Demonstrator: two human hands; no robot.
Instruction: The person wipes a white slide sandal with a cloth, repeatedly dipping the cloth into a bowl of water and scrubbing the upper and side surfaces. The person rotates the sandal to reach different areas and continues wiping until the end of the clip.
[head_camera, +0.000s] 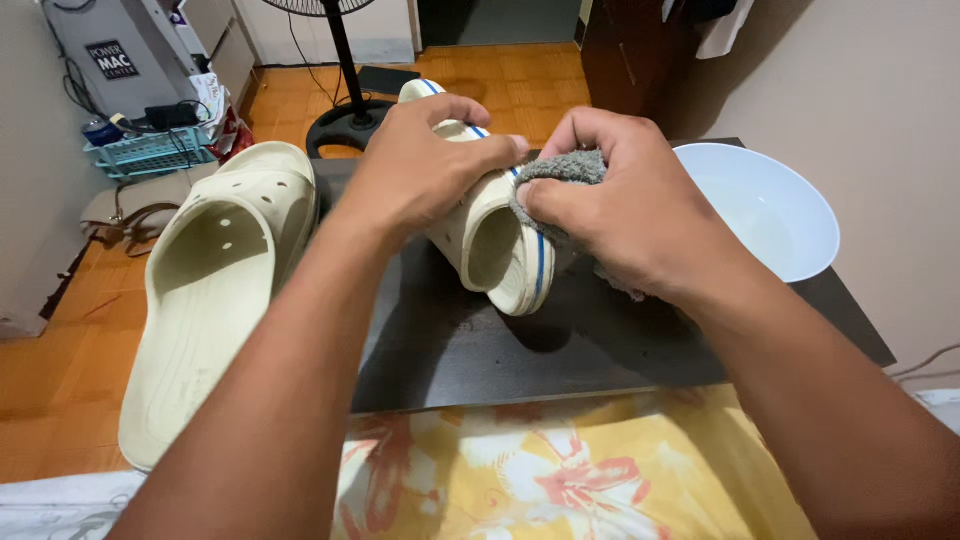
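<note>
- Far left, on the orange tiled floor (60, 390): a grey computer tower (115, 50) and a pale blue plastic basket (150, 152) of cables; well apart from my hands.
- Left: a cream foam clog (215, 290), smooth and moulded, with round vent holes; it lies sole down, overhanging the left edge of the dark table (470, 340), apparently set aside within reach.
- Behind: the black round base of a standing fan (345, 120) on the floor.
- Centre: my left hand (420, 170) closed over the upper of the second clog (495, 240); cream with a blue stripe along the sole rim; I hold it tipped on its side on the table, opening toward me, I judge to steady it.
- Right of centre: my right hand (630, 215) clenched on a grey fuzzy cloth (562, 170), pressed against the clog's edge.
- Right: a white bowl (800, 200), smooth and round, on the table just beside my right hand; contents unclear.
- Near edge: a yellow flowered fabric (580, 470).
</note>
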